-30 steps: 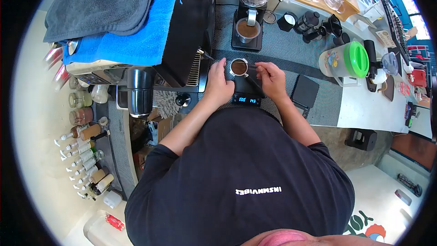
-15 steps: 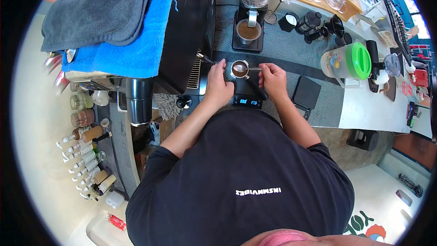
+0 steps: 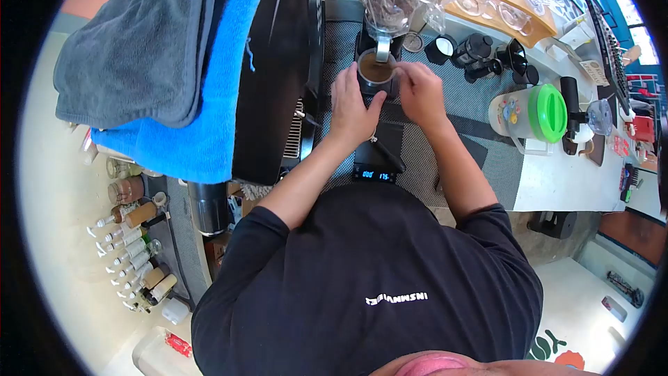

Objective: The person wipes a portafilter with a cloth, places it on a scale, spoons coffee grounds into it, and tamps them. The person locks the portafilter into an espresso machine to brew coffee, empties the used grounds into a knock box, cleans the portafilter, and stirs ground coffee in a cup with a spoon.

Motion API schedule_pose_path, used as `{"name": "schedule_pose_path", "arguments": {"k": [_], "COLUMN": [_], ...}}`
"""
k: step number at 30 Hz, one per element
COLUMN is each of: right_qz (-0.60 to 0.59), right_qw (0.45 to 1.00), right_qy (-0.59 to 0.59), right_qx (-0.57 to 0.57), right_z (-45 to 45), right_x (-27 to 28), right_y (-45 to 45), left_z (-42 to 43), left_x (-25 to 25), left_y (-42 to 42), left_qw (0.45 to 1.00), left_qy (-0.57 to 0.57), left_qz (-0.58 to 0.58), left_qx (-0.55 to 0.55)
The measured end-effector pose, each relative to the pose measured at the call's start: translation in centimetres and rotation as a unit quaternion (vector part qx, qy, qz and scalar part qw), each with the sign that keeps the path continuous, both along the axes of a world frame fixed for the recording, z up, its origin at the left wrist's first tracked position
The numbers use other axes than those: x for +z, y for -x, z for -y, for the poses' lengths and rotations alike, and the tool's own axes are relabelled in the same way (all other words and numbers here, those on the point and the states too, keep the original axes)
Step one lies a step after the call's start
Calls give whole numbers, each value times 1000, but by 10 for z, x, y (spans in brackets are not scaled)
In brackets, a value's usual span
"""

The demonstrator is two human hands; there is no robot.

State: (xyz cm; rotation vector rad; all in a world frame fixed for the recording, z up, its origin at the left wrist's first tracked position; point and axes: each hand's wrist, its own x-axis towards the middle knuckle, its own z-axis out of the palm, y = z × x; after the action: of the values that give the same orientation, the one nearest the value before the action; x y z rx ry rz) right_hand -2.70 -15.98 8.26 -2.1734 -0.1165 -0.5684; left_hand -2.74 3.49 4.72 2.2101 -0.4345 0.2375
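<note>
A clear cup of brown ground coffee (image 3: 376, 68) stands under the metal spout of the grinder (image 3: 403, 0). My left hand (image 3: 353, 106) is at the cup's left side, fingers apart and thumb spread out. At the cup's right rim is my right hand (image 3: 422, 95), its fingers pinched; the spoon they held earlier is hardly visible, its bowl apparently inside the cup. Nearer my body, a black scale (image 3: 376, 174) shows lit blue digits. The black portafilter handle (image 3: 388, 155) lies over the scale, while its basket is hidden behind my left hand and wrist.
Left of my hands stands a large black espresso machine (image 3: 268, 76), with a blue towel (image 3: 177, 150) and a grey towel (image 3: 139, 49) over it. A green-lidded jug (image 3: 546, 113) is at the right. Black canisters (image 3: 475, 49) stand behind on the counter mat (image 3: 497, 146).
Both hands have moved forward from the portafilter to the coffee cup. The right hand's spoon has left the basket. The scale reading has changed slightly, and the camera view has shifted.
</note>
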Motion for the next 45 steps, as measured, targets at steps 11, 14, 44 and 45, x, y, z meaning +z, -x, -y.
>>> {"name": "schedule_pose_path", "arguments": {"k": [11, 14, 44, 45], "right_qz": [-218, -225, -275, -274], "right_qw": [931, 924, 898, 906], "right_qy": [-285, -303, -334, -311], "right_qx": [-61, -66, -82, -88], "right_z": [5, 8, -30, -32], "right_x": [-22, -17, -60, -58], "right_y": [-6, -2, 111, 110], "left_z": [5, 0, -93, -94], "left_x": [-5, -4, 0, -1], "left_y": [-9, -2, 108, 108], "left_qw": [999, 999, 984, 984], "left_qy": [-6, -3, 46, 46], "left_qz": [-31, -38, -165, -166], "left_qx": [5, -1, -38, -38]}}
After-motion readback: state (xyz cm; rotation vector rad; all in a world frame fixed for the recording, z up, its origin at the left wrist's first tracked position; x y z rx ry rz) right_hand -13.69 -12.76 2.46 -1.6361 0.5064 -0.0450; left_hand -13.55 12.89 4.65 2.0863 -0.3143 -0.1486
